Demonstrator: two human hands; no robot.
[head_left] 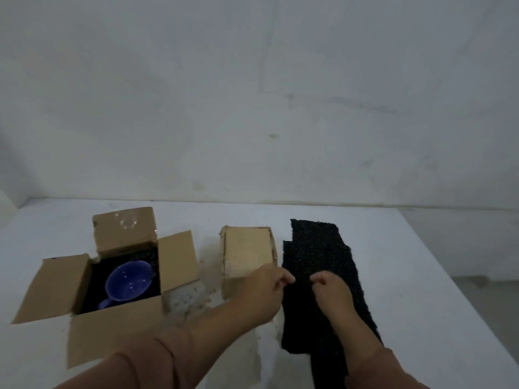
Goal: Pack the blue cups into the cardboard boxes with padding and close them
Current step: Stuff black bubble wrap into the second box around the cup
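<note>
Stretching from the near edge to the grey wall (pixel 252 94), a white bench (pixel 407 265) is carrying everything in sight. An open cardboard box (pixel 112 335) is sitting toward the bench's left edge with all four flaps folded outward. A black padding sheet (pixel 317 248) is lying flat toward the right side, running from the middle of the bench down to the near edge. Between the two, a smaller closed box (pixel 247 248) is resting just beside the sheet's left edge. Inside the open box, a blue cup (pixel 127 282) is sitting mouth-up on black padding (a handle is showing at its lower left).

Both arms, in brownish sleeves, are reaching in from the near edge. The left hand (pixel 264 293) is crossing in front of the closed box, its fingers curled and pinching the sheet's left edge. The right hand (pixel 332 290) is resting on the sheet close beside it, fingers bunched and curled under; I cannot tell whether they are gripping the material.
</note>
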